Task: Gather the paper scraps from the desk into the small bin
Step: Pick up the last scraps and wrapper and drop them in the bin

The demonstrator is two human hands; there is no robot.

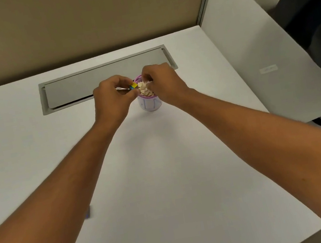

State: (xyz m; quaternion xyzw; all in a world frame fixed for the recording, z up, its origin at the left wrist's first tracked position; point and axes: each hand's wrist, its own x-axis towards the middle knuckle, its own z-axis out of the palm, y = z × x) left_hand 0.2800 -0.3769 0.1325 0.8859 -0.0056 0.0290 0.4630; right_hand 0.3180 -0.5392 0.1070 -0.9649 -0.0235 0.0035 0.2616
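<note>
The small white bin with a purple rim [150,104] stands mid-desk, heaped above its rim with beige paper scraps [145,89]. My left hand [112,99] pinches a yellow-and-blue bit [133,85] at the rim; my right hand [162,82] curls its fingers on the scraps. I judge the gathering nearly finished. The white desk [162,163] offers wide room; the grey cable hatch [77,88] lies just behind.

A long grey rectangular cable-tray lid [105,78] is lying flush in the white desktop, a dark backpack [314,17] is leaning behind the pale rounded side divider [266,50].
</note>
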